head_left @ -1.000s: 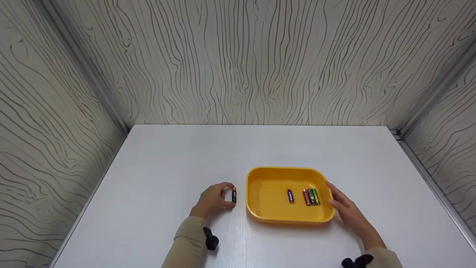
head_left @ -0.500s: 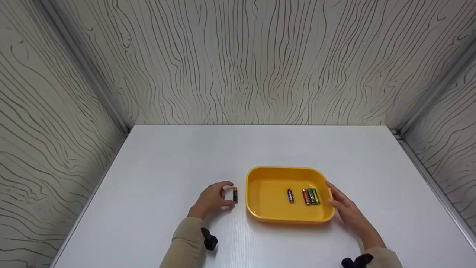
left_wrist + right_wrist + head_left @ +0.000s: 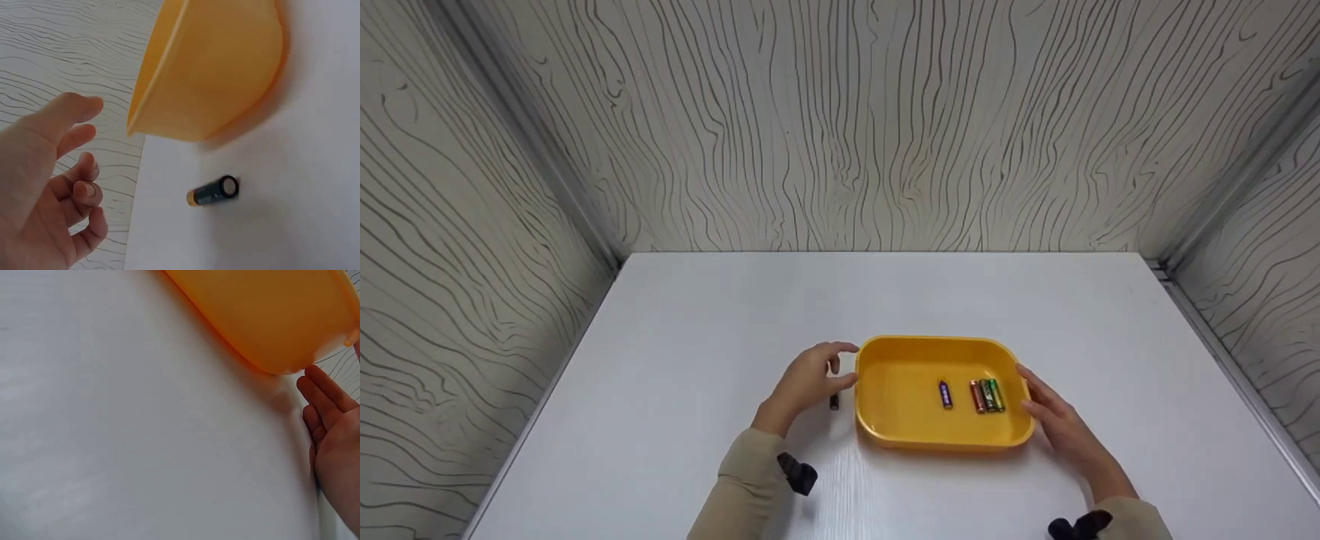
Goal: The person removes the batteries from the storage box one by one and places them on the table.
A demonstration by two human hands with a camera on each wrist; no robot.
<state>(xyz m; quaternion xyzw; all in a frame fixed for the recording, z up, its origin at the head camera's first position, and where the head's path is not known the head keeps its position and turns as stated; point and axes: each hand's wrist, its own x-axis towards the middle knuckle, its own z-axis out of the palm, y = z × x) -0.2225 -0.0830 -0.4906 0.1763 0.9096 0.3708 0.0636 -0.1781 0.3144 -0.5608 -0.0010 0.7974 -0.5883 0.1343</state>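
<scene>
A yellow plastic tray (image 3: 896, 409) stands on the white table, holding several small batteries. My left hand (image 3: 806, 379) is at its left side, thumb and index finger apart and the other fingers loosely curled. The left wrist view shows a gap between that hand and the tray wall (image 3: 225, 73). Below it, a black battery (image 3: 212, 192) with a gold end lies on the table, partly hidden by the hand in the head view. My right hand (image 3: 1057, 420) touches the tray's right end with fairly straight fingers, thumb and index at the rim.
Inside the tray, a purple battery (image 3: 945, 394) lies alone near the middle. A red battery (image 3: 977, 397) and two green batteries (image 3: 992, 395) lie side by side towards the right. Wood-patterned panels (image 3: 840, 127) enclose the table (image 3: 697, 315) at the back and sides.
My left hand has left the black battery and moved up and right to the tray's left rim. The battery stays on the table. The right hand and tray have hardly moved.
</scene>
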